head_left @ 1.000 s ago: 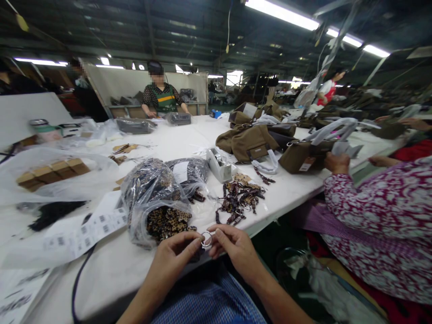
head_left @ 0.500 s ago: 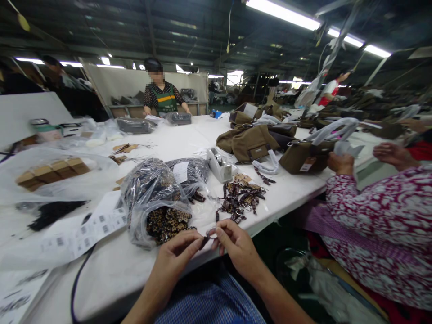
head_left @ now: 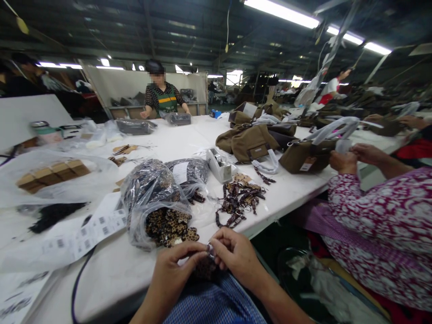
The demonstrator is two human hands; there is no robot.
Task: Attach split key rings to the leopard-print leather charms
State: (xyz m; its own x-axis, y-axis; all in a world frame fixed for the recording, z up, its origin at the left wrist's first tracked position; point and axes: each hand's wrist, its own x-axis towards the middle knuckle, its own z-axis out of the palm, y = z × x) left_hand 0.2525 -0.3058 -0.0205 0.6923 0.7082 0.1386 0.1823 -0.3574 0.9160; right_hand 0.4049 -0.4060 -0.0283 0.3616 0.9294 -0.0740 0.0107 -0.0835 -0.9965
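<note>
My two bare hands, left hand [head_left: 173,264] and right hand [head_left: 238,257], meet fingertip to fingertip over my blue checked cloth [head_left: 212,299], both pinching one small silvery metal ring [head_left: 211,252], partly hidden, with one dark leopard-print piece [head_left: 204,271] hanging just below. On the white surface [head_left: 111,279] beyond sit one clear plastic bag [head_left: 140,213] of leopard-print pieces, too many to count, and one pile of dark brown straps [head_left: 238,200].

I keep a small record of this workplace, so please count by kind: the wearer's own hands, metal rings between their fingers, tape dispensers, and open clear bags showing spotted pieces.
Left hand and right hand: 2
Metal ring between the fingers: 1
Tape dispenser: 1
Open clear bag with spotted pieces: 1
Total: 5
</note>
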